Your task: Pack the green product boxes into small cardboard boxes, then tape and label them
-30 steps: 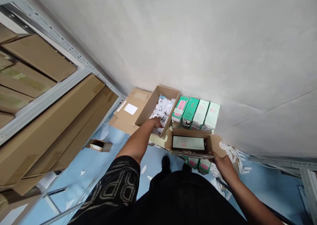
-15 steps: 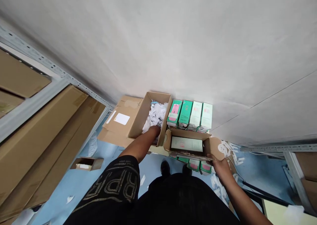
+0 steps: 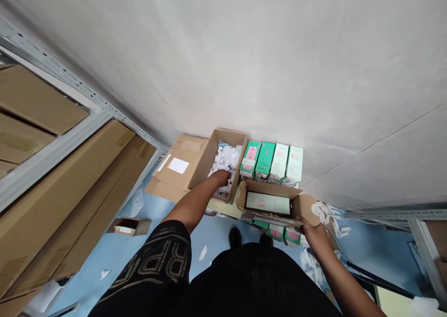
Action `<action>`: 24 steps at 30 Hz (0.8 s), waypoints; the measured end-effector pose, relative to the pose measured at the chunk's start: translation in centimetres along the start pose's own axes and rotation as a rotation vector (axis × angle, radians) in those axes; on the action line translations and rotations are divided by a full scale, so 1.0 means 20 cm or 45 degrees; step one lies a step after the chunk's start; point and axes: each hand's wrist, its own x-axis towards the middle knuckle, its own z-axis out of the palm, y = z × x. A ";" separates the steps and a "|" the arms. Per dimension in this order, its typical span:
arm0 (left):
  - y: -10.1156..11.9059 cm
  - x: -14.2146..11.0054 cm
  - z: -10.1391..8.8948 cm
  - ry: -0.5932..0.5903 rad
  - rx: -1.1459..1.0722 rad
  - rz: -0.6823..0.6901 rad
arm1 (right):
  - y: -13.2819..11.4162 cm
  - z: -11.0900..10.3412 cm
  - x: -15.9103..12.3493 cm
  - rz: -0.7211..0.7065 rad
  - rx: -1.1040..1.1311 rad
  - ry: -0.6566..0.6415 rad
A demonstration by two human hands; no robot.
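My left hand is inside an open cardboard box, over a heap of small white paper slips. Its fingers look curled, and whatever is in them is hidden. My right hand is closed on the near right edge of a smaller open carton. Inside that carton lies a pale green and white box.
Several green and white product boxes stand in a row against the wall, with more below the carton. Tall brown cartons fill the shelf at left. White pieces litter the blue floor at right.
My left hand has risen a little out of the paper slips, so more of it shows. My right hand keeps its hold on the carton. The whole view has shifted slightly.
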 end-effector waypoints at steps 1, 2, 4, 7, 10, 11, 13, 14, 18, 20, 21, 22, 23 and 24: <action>0.01 0.00 -0.05 -0.011 0.072 0.024 | 0.00 0.00 0.00 0.001 0.022 -0.005; 0.02 -0.01 -0.09 -0.014 0.138 0.051 | 0.00 0.00 -0.01 0.004 0.039 -0.008; 0.05 -0.05 -0.20 0.010 0.224 0.113 | -0.01 0.00 -0.02 0.005 0.053 -0.007; 0.14 -0.19 -0.33 0.103 0.261 0.243 | -0.04 0.01 -0.04 -0.023 0.037 0.010; 0.28 -0.41 -0.39 0.275 0.155 0.580 | -0.07 0.01 -0.05 -0.045 -0.034 0.030; 0.33 -0.49 -0.38 0.277 0.113 0.692 | -0.08 0.01 -0.05 -0.044 -0.058 0.036; 0.42 -0.62 -0.34 0.186 0.117 0.884 | -0.08 0.02 -0.05 -0.036 -0.065 0.040; 0.46 -0.67 -0.31 0.139 0.157 0.954 | -0.08 0.02 -0.04 -0.029 -0.051 0.033; 0.55 -0.75 -0.13 -0.044 0.377 1.025 | -0.05 0.02 -0.03 -0.026 -0.005 0.000; 0.53 -0.72 -0.07 -0.091 0.379 1.005 | -0.04 0.02 -0.03 -0.051 -0.023 -0.010; 0.51 -0.70 -0.05 -0.096 0.321 0.985 | -0.03 0.01 -0.02 -0.062 -0.039 -0.017; 0.48 -0.67 -0.05 -0.091 0.227 0.961 | -0.03 0.01 -0.02 -0.066 -0.056 -0.023; 0.45 -0.64 -0.06 -0.075 0.106 0.938 | -0.02 0.01 -0.02 -0.066 -0.064 -0.029; 0.41 -0.60 -0.08 -0.052 -0.028 0.913 | -0.02 0.01 -0.02 -0.065 -0.066 -0.031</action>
